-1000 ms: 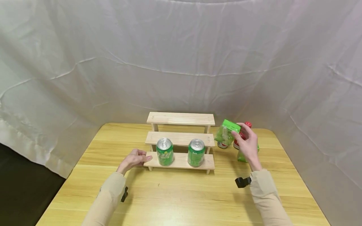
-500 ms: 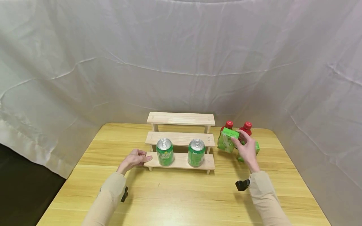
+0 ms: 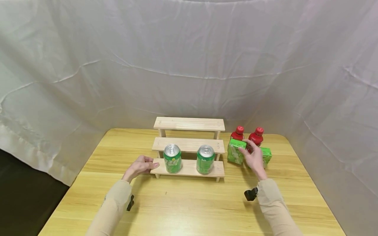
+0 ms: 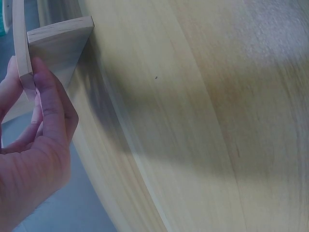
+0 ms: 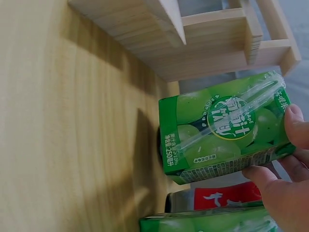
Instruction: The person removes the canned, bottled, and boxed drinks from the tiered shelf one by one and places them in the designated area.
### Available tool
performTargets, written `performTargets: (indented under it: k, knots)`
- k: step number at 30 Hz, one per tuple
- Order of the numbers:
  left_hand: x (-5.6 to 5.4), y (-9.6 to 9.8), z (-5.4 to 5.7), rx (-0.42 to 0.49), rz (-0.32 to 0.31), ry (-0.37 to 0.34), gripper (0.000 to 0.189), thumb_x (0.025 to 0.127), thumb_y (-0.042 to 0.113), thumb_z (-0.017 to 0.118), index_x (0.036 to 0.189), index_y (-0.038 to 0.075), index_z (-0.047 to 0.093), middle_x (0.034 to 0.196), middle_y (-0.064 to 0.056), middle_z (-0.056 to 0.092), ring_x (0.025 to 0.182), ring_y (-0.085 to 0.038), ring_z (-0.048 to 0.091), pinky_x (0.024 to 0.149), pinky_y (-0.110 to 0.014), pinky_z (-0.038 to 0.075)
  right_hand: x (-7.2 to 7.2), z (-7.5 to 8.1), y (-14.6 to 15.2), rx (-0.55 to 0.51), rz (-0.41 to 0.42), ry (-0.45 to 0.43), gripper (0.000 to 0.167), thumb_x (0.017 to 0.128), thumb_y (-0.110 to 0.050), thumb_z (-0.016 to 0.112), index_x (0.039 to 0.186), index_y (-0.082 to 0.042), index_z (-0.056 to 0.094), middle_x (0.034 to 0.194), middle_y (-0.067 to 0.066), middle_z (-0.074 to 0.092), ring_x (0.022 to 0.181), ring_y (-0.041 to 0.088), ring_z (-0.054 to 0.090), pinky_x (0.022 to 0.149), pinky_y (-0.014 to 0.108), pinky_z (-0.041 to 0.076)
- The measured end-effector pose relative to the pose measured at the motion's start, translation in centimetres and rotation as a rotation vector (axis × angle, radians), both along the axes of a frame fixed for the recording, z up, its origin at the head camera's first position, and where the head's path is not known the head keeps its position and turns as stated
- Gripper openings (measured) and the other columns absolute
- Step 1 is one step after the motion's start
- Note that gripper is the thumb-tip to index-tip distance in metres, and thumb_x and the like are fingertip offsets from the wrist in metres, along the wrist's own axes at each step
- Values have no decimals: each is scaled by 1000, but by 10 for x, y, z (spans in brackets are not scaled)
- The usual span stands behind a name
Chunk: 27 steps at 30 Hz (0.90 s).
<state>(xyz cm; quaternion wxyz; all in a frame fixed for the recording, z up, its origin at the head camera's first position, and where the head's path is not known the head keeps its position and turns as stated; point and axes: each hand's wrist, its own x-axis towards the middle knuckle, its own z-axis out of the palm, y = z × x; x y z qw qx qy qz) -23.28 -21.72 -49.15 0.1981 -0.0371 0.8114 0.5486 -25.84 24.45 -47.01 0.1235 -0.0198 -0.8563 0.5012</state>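
Observation:
My left hand [image 3: 142, 165] pinches the left end of the lowest step of a three-step wooden display rack [image 3: 189, 123]; the left wrist view shows thumb and fingers on both faces of that board [image 4: 21, 43]. Two green soda cans [image 3: 172, 159] stand upright on this step. To the right of the rack, my right hand [image 3: 254, 159] grips the top of a green grape juice box [image 3: 235, 152], held roughly upright. Whether its base touches the table is unclear. A straw in clear wrap lies along the juice box [image 5: 227, 123] in the right wrist view.
Two red-capped bottles [image 3: 256, 136] stand behind the held box. A second green juice box [image 3: 266, 155] stands to its right, partly hidden by my right hand. Grey cloth [image 3: 189, 65] hangs behind the wooden table [image 3: 189, 209].
My right hand has lowered the juice box toward the table and brought it from tilted to nearly upright, uncovering the left red-capped bottle. My left hand has stayed on the rack.

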Motion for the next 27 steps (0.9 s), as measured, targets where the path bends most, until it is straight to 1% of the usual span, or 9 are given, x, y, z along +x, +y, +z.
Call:
performTargets:
  k: [1, 2, 4, 7, 11, 14, 17, 23, 27]
  knots:
    - [0, 0, 0, 1, 2, -1, 54, 94, 14, 70, 129, -19, 46, 107, -20, 64, 92, -19, 63, 88, -36, 60, 0, -1, -1, 9, -4, 0, 39, 96, -8, 67, 133, 0, 59, 128, 29, 65, 116, 31, 64, 79, 2, 39]
    - [0, 0, 1, 2, 1, -2, 55, 94, 14, 70, 130, -19, 45, 108, -20, 64, 92, -19, 63, 89, -37, 60, 0, -2, -1, 16, -5, -6, 39, 96, -7, 67, 134, 0, 59, 129, 29, 64, 119, 37, 62, 80, 2, 39]
    - [0, 0, 1, 4, 0, -1, 56, 94, 14, 70, 130, -20, 44, 109, -21, 63, 92, -19, 63, 89, -38, 60, 0, -3, -2, 31, -4, -12, 40, 96, -8, 67, 135, 0, 58, 130, 30, 63, 121, 40, 62, 83, 4, 40]
    - [0, 0, 0, 10, 4, -5, 56, 93, 14, 70, 130, -20, 44, 108, -21, 64, 91, -19, 63, 87, -36, 60, 1, -5, -3, 67, -15, -21, 41, 96, -9, 67, 136, -1, 58, 125, 30, 66, 116, 38, 63, 86, 11, 43]
    - [0, 0, -1, 8, 3, -5, 58, 94, 14, 70, 132, -20, 43, 111, -24, 64, 92, -20, 65, 89, -38, 60, 2, -7, -5, 116, -29, -41, 42, 98, -14, 66, 138, -4, 57, 115, 27, 66, 107, 33, 62, 86, 27, 47]
    - [1, 0, 0, 1, 3, -3, 61, 94, 14, 69, 134, -21, 41, 115, -28, 62, 96, -23, 66, 92, -42, 60, 2, -8, -5, 123, -28, -60, 44, 99, -17, 64, 141, -6, 55, 123, 28, 65, 115, 37, 61, 95, 42, 51]
    - [1, 1, -1, -1, 4, -6, 61, 94, 14, 68, 135, -21, 39, 119, -31, 60, 99, -26, 67, 95, -45, 59, 3, -8, -5, 89, -20, -77, 45, 101, -17, 61, 144, -6, 52, 136, 29, 59, 128, 41, 56, 107, 53, 48]
    - [0, 0, -2, -6, 8, -8, 61, 94, 15, 69, 135, -21, 40, 120, -31, 59, 102, -28, 66, 97, -47, 58, 5, -9, -6, 20, 7, -86, 48, 104, -9, 52, 150, -2, 43, 154, 30, 41, 143, 43, 41, 120, 53, 37]
    - [0, 0, -3, -4, 8, -9, 60, 94, 15, 69, 134, -21, 41, 119, -30, 61, 101, -27, 66, 97, -47, 58, 7, -12, -6, -31, 4, -100, 49, 105, -5, 45, 153, 1, 35, 160, 28, 32, 148, 43, 32, 124, 51, 31]
